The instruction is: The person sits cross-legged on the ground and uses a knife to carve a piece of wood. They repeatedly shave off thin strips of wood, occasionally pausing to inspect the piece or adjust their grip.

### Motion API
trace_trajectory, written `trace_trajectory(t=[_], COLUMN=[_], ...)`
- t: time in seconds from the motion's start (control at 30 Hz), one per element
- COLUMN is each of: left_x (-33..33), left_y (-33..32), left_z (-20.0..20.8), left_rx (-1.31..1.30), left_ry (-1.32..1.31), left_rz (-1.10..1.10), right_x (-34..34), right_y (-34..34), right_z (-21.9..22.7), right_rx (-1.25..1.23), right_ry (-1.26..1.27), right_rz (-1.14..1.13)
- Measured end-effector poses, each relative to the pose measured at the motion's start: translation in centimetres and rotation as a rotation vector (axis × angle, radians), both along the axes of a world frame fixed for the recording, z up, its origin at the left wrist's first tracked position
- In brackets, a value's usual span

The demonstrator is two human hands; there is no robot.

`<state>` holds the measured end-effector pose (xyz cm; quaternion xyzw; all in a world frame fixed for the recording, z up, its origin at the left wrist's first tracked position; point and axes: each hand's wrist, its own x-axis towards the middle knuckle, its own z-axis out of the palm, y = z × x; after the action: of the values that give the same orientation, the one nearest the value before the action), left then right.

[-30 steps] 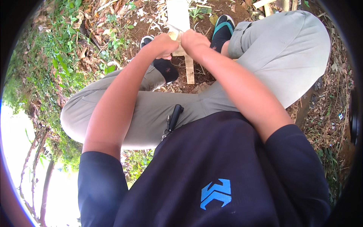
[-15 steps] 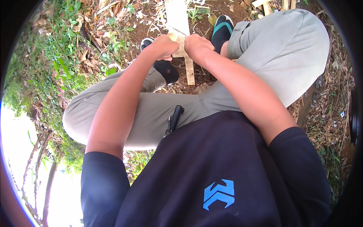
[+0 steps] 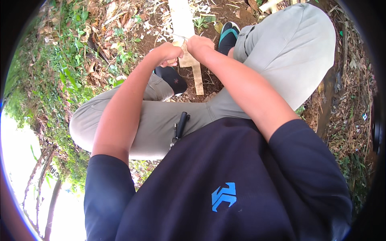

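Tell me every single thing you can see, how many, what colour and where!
Board: one, pale, top middle
Thin tool: one, greyish, across the board, partly hidden
Wood pieces: a few, pale, top right
Shavings: many, pale, beside the board
Soil: one patch, brown, around the board
Plants: many, green, mostly left
Dry leaves: many, brown, both sides
Trunk: one, brown, lower left
Small holder: one, black, at the waist
Sandal: one clear, black and teal, right foot
Socks: two, black, feet
Trousers: one pair, grey, legs
Shirt: one, dark, lower middle
Left hand: one, bare, left of board
Right hand: one, bare, at the tool
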<state>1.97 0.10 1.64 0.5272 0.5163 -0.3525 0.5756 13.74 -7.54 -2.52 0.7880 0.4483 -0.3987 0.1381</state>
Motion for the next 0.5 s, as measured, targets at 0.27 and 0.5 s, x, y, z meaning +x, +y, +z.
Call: trace_trajectory(t=[0.27, 0.5], left_x=[-0.1, 0.2], left_y=[-0.1, -0.7], left_z=[0.4, 0.4], left_rx=[0.041, 0.055], left_ry=[0.003, -0.039], left_rz=[-0.074, 0.000], right_x=[0.6, 0.0], right_y=[-0.9, -1.4], right_z=[3.3, 2.3], right_rx=[-0.225, -0.190], right_ry=[0.002, -0.002], right_rz=[-0.016, -0.133])
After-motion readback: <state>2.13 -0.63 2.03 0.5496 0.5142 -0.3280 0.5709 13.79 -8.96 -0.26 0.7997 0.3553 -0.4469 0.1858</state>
